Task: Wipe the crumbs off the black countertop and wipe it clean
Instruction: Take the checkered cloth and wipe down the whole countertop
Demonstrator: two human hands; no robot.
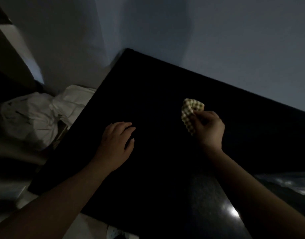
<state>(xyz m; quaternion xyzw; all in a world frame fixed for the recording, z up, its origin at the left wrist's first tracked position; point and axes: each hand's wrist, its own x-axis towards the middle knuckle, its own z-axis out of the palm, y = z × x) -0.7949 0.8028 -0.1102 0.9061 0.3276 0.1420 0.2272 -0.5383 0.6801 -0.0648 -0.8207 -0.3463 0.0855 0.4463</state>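
A bunched checked cloth (191,112) is pinched in the right hand (208,128), seemingly for wiping, while the black countertop (165,161) is steadied by the flat, relaxed left hand (116,144).

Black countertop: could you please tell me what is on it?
The left hand rests open on the countertop; the right hand pinches a checked cloth over it. Crumbs cannot be made out; beneath the palm is covered.

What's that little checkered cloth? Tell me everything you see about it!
The checkered cloth has a pale yellow and dark check pattern and looks like soft fabric. It is bunched up and folded, not spread flat. The right hand pinches it over the black countertop. Whether it touches the countertop is too dark to tell.
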